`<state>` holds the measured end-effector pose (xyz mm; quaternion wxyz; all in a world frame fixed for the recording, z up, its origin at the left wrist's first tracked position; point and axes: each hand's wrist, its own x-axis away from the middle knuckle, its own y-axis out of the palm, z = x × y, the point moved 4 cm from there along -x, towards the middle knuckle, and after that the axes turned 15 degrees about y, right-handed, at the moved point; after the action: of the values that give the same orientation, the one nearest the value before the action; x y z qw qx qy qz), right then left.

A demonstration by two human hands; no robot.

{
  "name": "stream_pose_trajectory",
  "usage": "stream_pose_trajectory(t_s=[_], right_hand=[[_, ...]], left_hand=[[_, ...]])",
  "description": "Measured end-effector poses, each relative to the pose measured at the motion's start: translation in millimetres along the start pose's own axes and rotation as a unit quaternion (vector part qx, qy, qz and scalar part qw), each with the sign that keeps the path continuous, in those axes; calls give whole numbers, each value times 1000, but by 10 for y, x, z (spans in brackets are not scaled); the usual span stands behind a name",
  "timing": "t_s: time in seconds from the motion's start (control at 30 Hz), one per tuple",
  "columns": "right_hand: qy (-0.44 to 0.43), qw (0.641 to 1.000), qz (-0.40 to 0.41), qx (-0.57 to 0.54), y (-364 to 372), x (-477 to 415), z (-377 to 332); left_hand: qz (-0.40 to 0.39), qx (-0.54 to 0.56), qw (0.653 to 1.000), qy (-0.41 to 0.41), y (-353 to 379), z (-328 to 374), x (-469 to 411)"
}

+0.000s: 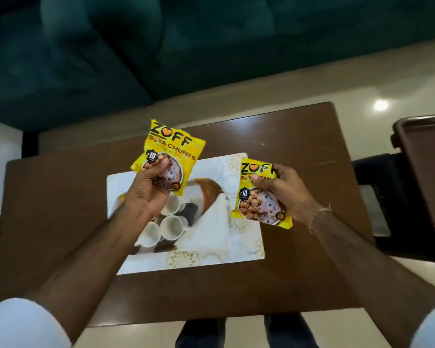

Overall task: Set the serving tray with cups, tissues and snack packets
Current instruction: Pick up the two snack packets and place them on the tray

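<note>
- Snack packets: two yellow soya chunks packets are in the air above the tray, one in each hand. The left packet (168, 151) is held higher and farther from the person, tilted so its top edge leans away to the left; the right packet (259, 194) is lower, nearer, and close to upright in the view.
- The left hand (146, 189) pinches its packet at the bottom edge, thumb on the printed face, fingers closed behind it.
- The right hand (284, 189) grips its packet along the right side near the top, thumb across the front and fingers wrapped behind, closed on the foil.
- The serving tray (246, 249), white with a printed pattern, lies on the brown bench (60, 197) directly below both hands. Three white cups (172, 226) are grouped on its left half, and a folded white tissue (211, 229) lies just beside them toward the middle.
- The relation that matters: bare tray surface shows mainly on the right half, beyond the tissue. The right packet hangs over the tray's right edge, partly past it, so the right hand looks nearer a free spot. The left packet hovers over the cups and would need to shift away or across to clear them.
- Judged from this, cups and tissue are placed and the packets are the remaining step.
</note>
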<state>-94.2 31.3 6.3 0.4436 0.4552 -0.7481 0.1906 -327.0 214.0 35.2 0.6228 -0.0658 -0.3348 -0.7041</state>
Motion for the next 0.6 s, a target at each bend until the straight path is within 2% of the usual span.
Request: stream_pose_trajectory(t_s=[0.17,0.33,0.47,0.6], right_hand=[[28,991,13,127,711,-174,193],[35,971,74,224,1106,-301,374],[28,955,113,272,1234,-394,411],[19,934,139,329,1301,-457,424]], left_hand=[[92,29,995,25,-1107,409,117],[185,19,982,19,-2025,425,257],[259,1,966,0,-2488,184,322],[326,-72,942,-21,-2609,-55,402]])
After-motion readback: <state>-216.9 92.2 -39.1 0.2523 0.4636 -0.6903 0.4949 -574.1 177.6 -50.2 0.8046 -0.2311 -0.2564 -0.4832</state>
